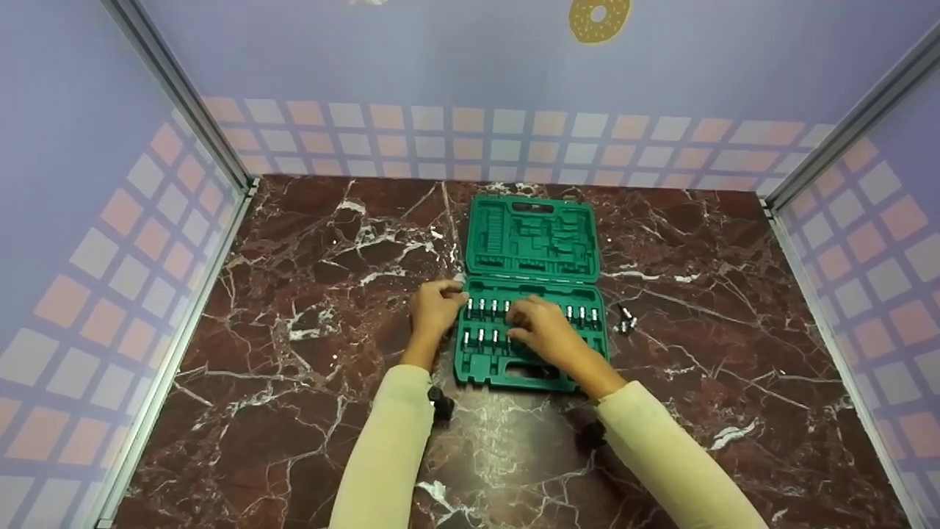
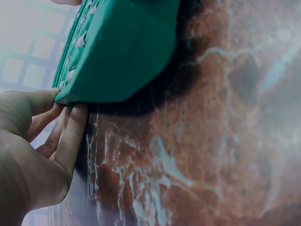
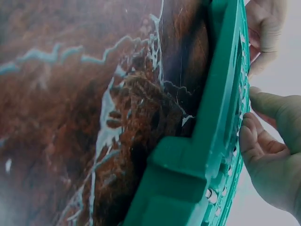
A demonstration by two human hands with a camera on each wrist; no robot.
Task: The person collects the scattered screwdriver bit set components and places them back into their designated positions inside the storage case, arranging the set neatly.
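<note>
A green plastic tool case (image 1: 485,367) lies unfolded on the table, with two rows of small silver-and-dark sockets (image 1: 481,338) in its near half. My left hand (image 1: 435,308) grips the left edge of that half. In the left wrist view, its thumb rests on the rim of the case (image 2: 127,52) and the other fingers touch the side and underside. Over the middle of the rows is my right hand (image 1: 547,330), fingers bent down among the sockets. The right wrist view shows its thumb and fingers (image 3: 251,136) at the tray surface; anything between them is hidden.
A few loose sockets (image 1: 626,321) lie on the table right of the case. The lid (image 1: 532,235) lies flat behind, with moulded recesses. Dark red marble-patterned table (image 1: 330,294) surrounds the case, and tiled-pattern panels (image 1: 492,139) stand at the back and sides.
</note>
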